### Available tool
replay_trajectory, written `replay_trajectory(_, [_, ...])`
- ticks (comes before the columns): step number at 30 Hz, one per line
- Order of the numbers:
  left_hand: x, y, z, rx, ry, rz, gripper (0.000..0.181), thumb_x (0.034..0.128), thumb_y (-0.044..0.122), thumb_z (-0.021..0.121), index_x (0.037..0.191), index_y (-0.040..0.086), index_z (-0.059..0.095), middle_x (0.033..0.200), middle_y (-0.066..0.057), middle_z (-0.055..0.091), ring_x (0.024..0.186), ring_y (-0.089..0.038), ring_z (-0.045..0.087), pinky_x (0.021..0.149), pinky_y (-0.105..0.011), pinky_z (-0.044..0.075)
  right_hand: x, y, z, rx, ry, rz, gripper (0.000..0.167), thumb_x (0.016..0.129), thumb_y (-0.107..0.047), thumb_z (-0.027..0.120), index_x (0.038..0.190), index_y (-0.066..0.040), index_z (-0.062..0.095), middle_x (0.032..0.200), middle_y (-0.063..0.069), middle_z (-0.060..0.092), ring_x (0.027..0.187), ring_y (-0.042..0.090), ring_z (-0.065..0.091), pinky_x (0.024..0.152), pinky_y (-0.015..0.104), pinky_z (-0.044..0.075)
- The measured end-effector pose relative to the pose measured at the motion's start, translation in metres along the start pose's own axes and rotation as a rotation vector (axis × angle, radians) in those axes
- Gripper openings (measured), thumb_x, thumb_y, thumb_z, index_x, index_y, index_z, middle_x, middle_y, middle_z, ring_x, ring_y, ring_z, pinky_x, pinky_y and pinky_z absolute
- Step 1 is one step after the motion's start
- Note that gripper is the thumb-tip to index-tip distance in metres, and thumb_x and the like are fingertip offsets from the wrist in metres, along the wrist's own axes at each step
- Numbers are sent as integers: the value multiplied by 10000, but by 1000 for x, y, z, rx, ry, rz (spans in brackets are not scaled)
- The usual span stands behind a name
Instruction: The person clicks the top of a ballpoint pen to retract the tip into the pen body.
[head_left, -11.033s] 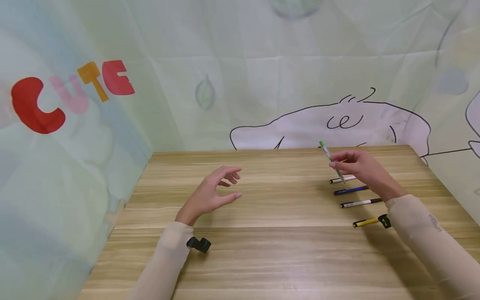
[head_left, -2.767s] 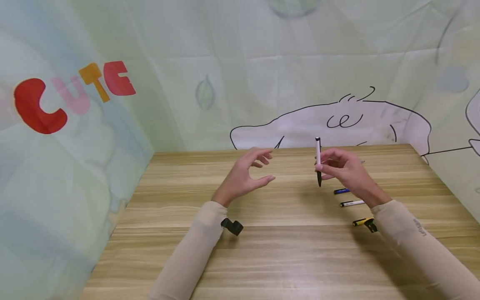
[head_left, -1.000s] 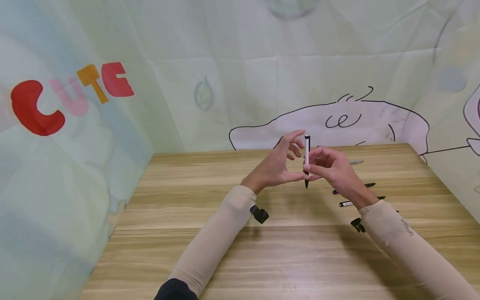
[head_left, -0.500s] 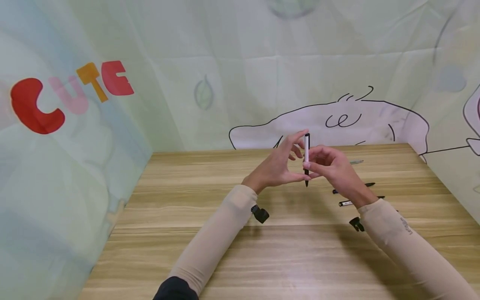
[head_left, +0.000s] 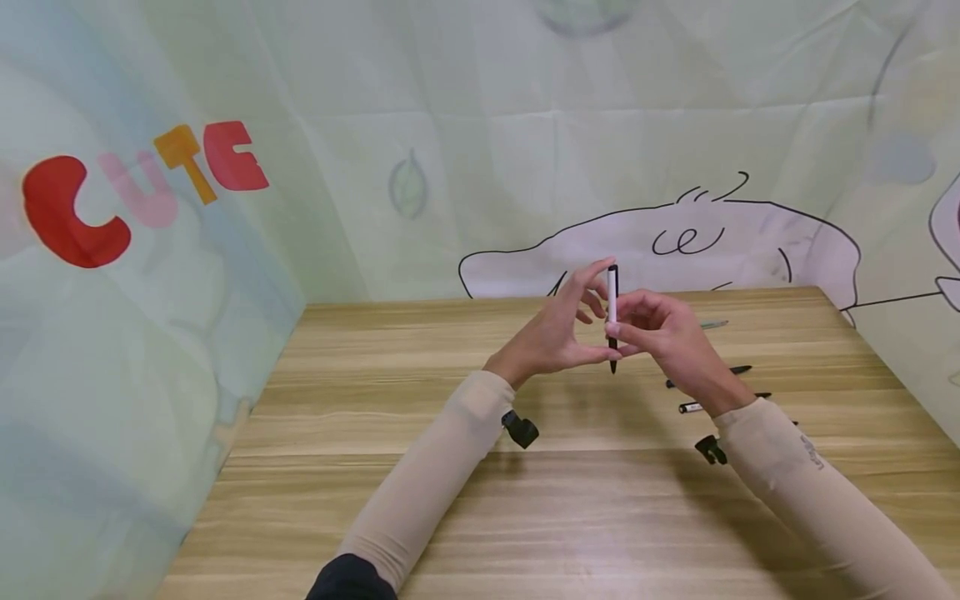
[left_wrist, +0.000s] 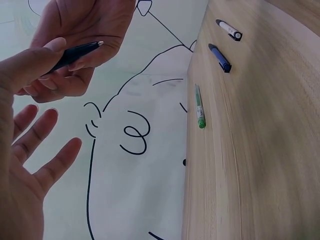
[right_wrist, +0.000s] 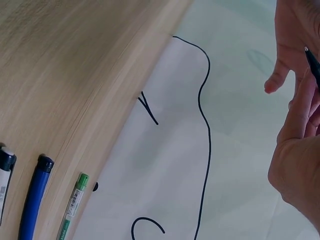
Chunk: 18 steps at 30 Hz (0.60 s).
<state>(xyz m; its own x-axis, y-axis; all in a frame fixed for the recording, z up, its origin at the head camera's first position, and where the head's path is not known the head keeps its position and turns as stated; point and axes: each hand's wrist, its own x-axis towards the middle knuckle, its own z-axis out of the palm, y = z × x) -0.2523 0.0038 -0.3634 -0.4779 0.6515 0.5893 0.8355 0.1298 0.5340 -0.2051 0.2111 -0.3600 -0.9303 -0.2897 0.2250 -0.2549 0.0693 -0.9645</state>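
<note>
My right hand [head_left: 662,337] pinches a white-and-black pen [head_left: 612,304] upright above the table, black tip downward. The left hand [head_left: 551,329] reaches in from the left. Its index fingertip touches the pen's top end, and its thumb lies beside the lower part, near the right fingers. In the left wrist view the dark lower half of the pen [left_wrist: 75,55] shows a small metal tip, and the left hand's other fingers are spread. In the right wrist view the left hand [right_wrist: 297,35] is above the right hand [right_wrist: 300,165]; the upper pen is hidden there.
A green pen [left_wrist: 199,107], a blue pen [left_wrist: 220,57] and a white pen [left_wrist: 229,30] lie on the wooden table [head_left: 450,500]. The tip of another pen [head_left: 795,422] shows by the right sleeve. A printed cloth backdrop [head_left: 375,208] stands behind and at the left.
The green pen, earlier in the right hand, now lies at the table's back. The right hand has taken the white-and-black pen, and the left hand has moved right to touch its top.
</note>
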Motion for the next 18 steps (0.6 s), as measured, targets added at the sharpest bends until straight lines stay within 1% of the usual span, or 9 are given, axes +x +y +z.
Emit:
replay_trajectory(5, [0,1,0,-8,2,-10,1139,778,159,896,1599,161,107,1228,-77,507,1041,-143,567,867,-306,578,0,-1,1,8,3,-14,327,937,-91,735,1187,77,607,1045,35,690,882,150,672,711,365,636])
replay_trajectory(14, [2,4,-1,-19,-5,-31,1134,781,151,892,1596,167,105,1254,-82,497,1067,-150,564,872,-306,576,2,-2,-1,24,6,-21,299,929,-74,741,1163,70,622,1034,40,695,865,152,664,703,357,635])
replay_trajectory(18, [1,4,0,-18,-14,-47,1107,777,141,894,1578,167,131,1254,-88,505,1071,-162,568,868,-301,572,1,-1,-1,1,14,-11,275,925,-86,748,1136,50,635,997,38,698,835,154,663,699,363,635])
